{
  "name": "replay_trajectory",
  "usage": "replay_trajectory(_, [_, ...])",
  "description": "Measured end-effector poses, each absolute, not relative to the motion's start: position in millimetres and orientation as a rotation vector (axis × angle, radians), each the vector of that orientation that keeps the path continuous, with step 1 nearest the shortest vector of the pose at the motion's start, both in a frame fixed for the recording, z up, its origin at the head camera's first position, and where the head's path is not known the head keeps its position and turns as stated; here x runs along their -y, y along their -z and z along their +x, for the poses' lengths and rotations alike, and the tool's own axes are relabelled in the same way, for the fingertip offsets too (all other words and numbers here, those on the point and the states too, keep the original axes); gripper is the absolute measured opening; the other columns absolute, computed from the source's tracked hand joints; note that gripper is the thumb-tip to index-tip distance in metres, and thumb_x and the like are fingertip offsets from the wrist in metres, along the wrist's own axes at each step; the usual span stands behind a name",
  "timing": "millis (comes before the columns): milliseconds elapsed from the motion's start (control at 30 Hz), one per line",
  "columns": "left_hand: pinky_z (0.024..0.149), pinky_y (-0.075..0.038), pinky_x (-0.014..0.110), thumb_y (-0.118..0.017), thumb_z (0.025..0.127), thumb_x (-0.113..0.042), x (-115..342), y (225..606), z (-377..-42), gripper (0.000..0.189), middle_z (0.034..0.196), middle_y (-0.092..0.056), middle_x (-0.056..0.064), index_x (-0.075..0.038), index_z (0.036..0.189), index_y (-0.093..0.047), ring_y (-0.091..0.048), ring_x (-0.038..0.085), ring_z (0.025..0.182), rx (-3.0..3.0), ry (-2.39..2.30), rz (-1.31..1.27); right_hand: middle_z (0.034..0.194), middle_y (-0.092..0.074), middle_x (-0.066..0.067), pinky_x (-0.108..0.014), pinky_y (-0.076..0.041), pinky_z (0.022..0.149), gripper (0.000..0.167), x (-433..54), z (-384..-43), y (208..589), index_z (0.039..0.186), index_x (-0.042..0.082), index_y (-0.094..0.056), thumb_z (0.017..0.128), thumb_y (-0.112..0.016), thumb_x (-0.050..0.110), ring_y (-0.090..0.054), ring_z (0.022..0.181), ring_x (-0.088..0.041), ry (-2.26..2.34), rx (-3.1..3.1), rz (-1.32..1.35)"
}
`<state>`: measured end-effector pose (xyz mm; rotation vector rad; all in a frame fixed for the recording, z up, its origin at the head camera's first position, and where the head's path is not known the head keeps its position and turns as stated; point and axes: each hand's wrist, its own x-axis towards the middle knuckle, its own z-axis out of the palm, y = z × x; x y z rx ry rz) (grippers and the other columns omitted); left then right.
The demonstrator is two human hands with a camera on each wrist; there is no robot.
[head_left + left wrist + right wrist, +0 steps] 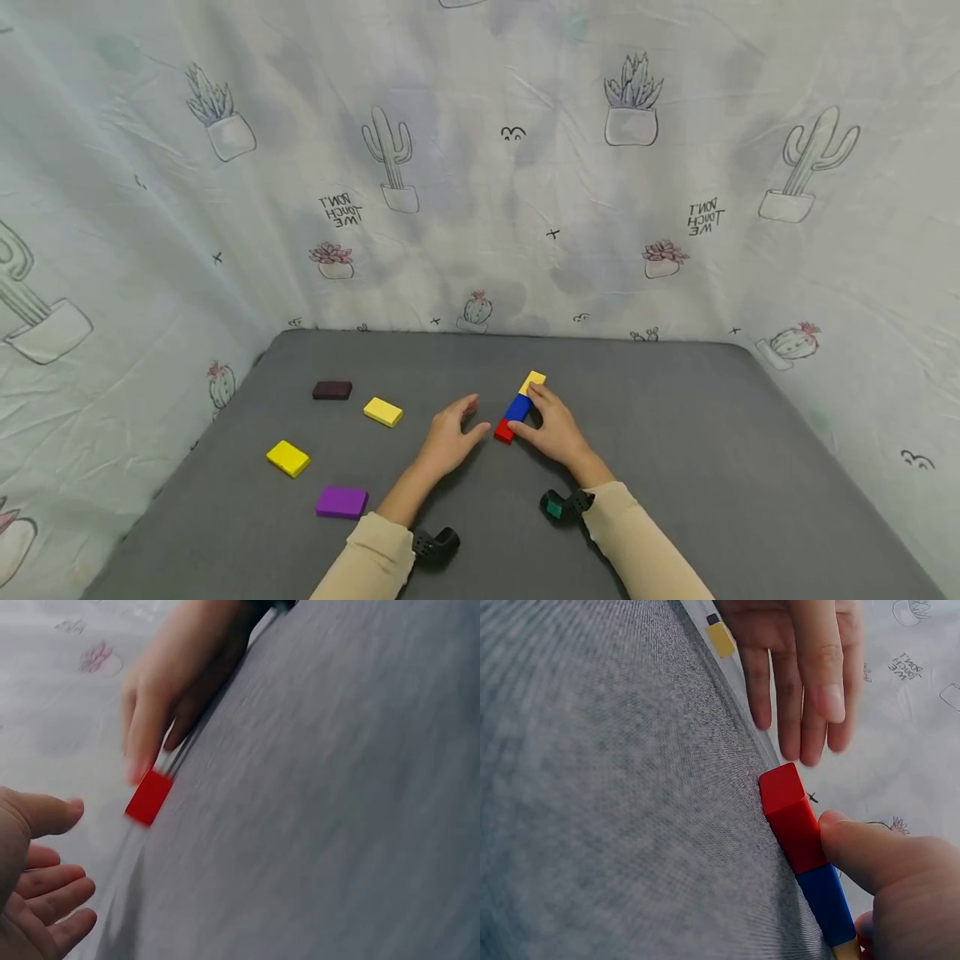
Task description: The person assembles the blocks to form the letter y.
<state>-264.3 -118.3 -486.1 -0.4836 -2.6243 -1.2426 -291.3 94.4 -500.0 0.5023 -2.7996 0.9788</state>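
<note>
A red block (503, 432), a blue block (517, 408) and a yellow block (530, 383) lie end to end in a slanting row on the grey table. My right hand (557, 429) rests along the row's right side. Its thumb touches the red block (799, 832), and its fingers reach the yellow one. The right wrist view shows the blue block (826, 904) butting against the red. Just left of the row, my left hand (448, 435) hovers with fingers apart, holding nothing. In the left wrist view, the red block (149, 797) is apart from that hand.
To the left lie a dark brown block (332, 390), a pale yellow block (383, 412), a brighter yellow block (288, 458) and a purple block (342, 502), spaced apart. A cactus-printed cloth (517, 192) hangs behind and beside the table (675, 467).
</note>
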Motion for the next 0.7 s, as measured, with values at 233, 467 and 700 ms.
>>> replay_trajectory(233, [0.098,-0.045,0.049,-0.066,0.089,-0.023,149,471,-270,0.055,0.129,-0.058,0.018,0.002,0.134,-0.048,-0.054,0.033,0.12,2.617,1.234,-0.339,0.15,-0.035,-0.018,-0.054,-0.032,0.108,0.075,-97,-289,500,0.14,-0.004,-0.041,0.086,-0.068,0.04,-0.033,0.137,-0.039,-1.016,2.81,0.508])
replay_trajectory(467, [0.102,-0.04,0.054,-0.064,0.091,-0.025,191,456,-276,0.061,0.139,-0.048,0.023,0.004,0.139,-0.041,-0.046,0.039,0.128,2.649,1.267,-0.089,0.151,-0.034,-0.017,-0.054,-0.031,0.109,0.076,-95,-290,498,0.142,-0.003,-0.039,0.087,-0.067,0.041,-0.032,0.138,-0.038,-1.042,2.819,0.519])
replay_trajectory(700, [0.104,-0.037,0.055,-0.059,0.094,-0.029,230,448,-279,0.065,0.142,-0.041,0.027,0.004,0.144,-0.034,-0.04,0.042,0.131,2.747,1.273,0.15,0.151,-0.034,-0.018,-0.055,-0.032,0.108,0.075,-95,-292,499,0.141,-0.004,-0.04,0.087,-0.067,0.04,-0.032,0.137,-0.039,-1.017,2.825,0.528])
